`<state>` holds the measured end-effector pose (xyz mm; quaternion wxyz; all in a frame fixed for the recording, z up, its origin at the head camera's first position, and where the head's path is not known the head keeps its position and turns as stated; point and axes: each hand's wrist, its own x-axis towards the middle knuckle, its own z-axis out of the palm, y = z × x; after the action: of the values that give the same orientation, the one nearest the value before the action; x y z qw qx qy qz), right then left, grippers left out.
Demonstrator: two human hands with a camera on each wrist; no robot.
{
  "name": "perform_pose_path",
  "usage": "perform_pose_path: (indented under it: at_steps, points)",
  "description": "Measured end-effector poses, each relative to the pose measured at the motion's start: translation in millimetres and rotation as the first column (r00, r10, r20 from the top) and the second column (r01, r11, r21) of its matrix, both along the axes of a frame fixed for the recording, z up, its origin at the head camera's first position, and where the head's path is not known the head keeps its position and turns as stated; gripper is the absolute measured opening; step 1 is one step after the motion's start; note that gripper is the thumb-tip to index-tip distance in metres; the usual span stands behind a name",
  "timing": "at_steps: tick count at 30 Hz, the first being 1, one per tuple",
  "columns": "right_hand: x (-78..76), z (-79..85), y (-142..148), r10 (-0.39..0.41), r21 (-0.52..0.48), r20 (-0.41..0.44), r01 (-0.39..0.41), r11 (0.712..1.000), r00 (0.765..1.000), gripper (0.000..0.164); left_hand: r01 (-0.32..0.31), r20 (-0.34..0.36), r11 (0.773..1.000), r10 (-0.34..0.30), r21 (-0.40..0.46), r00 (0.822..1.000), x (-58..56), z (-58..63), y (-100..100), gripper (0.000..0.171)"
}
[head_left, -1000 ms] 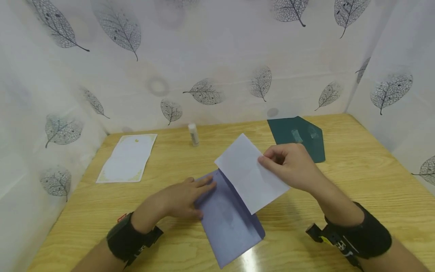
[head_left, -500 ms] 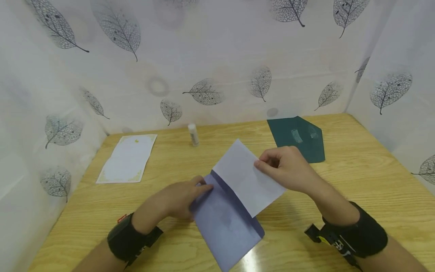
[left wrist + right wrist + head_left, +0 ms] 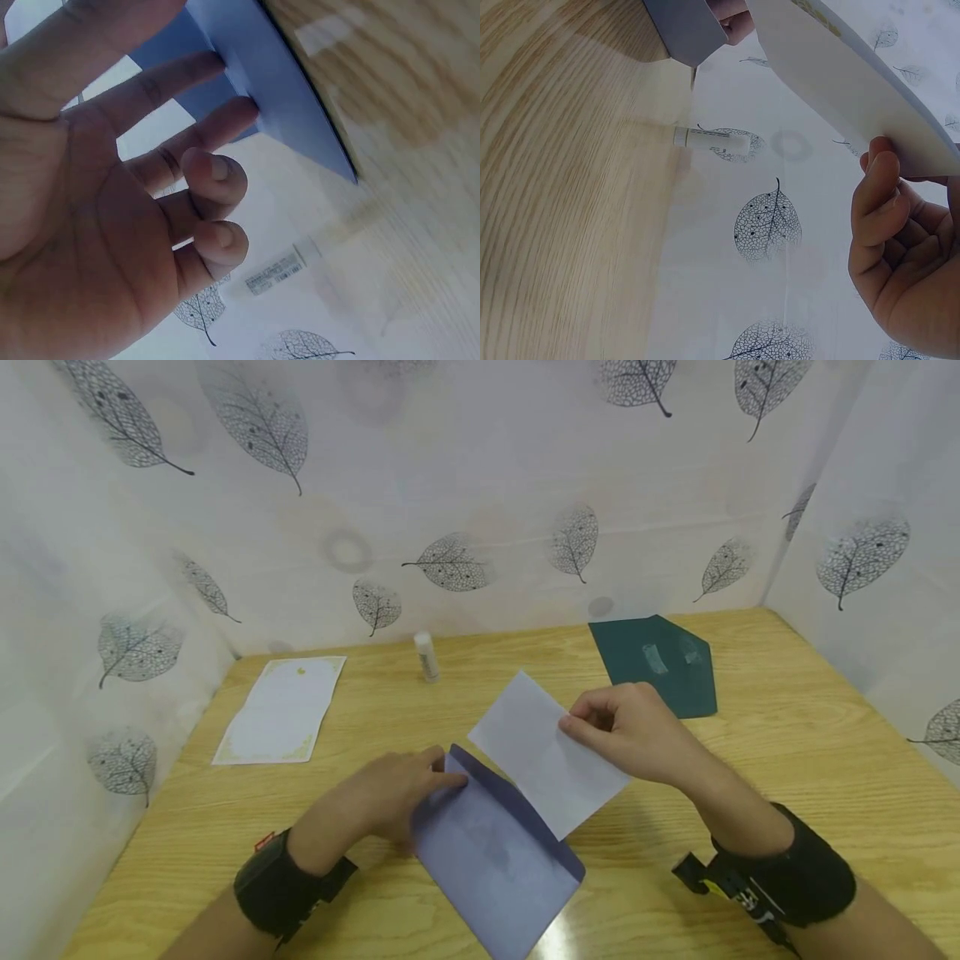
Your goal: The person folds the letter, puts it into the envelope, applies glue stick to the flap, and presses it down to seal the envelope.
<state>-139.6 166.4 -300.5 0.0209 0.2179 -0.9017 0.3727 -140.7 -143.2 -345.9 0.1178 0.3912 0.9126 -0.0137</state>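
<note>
A lilac envelope (image 3: 491,856) is swinging down and away from a folded white paper (image 3: 546,756): its far corner, meeting the paper half a second ago, is now showing bare worktop (image 3: 795,718) between the two. The left hand (image 3: 393,793) is narrowing on the envelope's left edge, index and middle fingers on its face, the thumb passing out of sight beneath. The right hand (image 3: 637,731), barely moving, is pinching the paper by its far right edge. Both items are being held towards the worktop's near edge. The shift is apparently leaving the envelope's raised right-hand strip clearer beside the paper, a sign the pair are being worked apart or lined up; whether the paper's near corner is touching that strip, one cannot tell. A glue stick (image 3: 427,658) is standing by the far edge, a gold-cornered sheet (image 3: 281,710) is lying near the left edge, and a green envelope (image 3: 667,677) is resting towards the far right corner.
</note>
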Motion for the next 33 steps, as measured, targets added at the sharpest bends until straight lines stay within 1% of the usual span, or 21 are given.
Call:
perform_pose_path:
  at_steps: [3, 10, 12, 21, 29, 33]
  points:
    - [-0.3, -0.3, 0.0, 0.002, 0.001, -0.006, -0.002, 1.0, 1.0, 0.017, 0.009, -0.013, 1.0, -0.009, -0.014, 1.0, -0.8, 0.1, -1.0, 0.103]
    - [-0.3, -0.5, -0.1, 0.005, 0.0, -0.003, -0.005, 1.0, 1.0, 0.017, 0.046, -0.099, 0.999, -0.045, 0.009, 0.994, -1.6, -3.6, -2.9, 0.104]
    - [-0.1, -0.2, -0.1, 0.005, 0.001, -0.003, -0.005, 1.0, 1.0, 0.017, 0.056, -0.108, 0.998, -0.054, 0.012, 0.993, -1.6, -4.5, -3.3, 0.104]
    - [0.0, 0.4, -0.1, 0.011, 0.001, -0.005, -0.011, 1.0, 1.0, 0.014, 0.097, -0.112, 0.995, -0.094, 0.018, 0.989, -1.4, -6.6, -2.9, 0.101]
    - [0.4, -1.0, -0.5, 0.031, 0.02, -0.015, -0.031, 0.999, 0.999, 0.009, 0.104, -0.101, 0.995, -0.103, 0.008, 0.99, -2.8, -8.3, -2.3, 0.105]
    - [-0.1, -3.0, -1.2, 0.024, 0.025, -0.009, -0.024, 0.999, 1.0, 0.006, 0.106, -0.108, 0.994, -0.105, 0.007, 0.989, -3.5, -9.3, -1.5, 0.105]
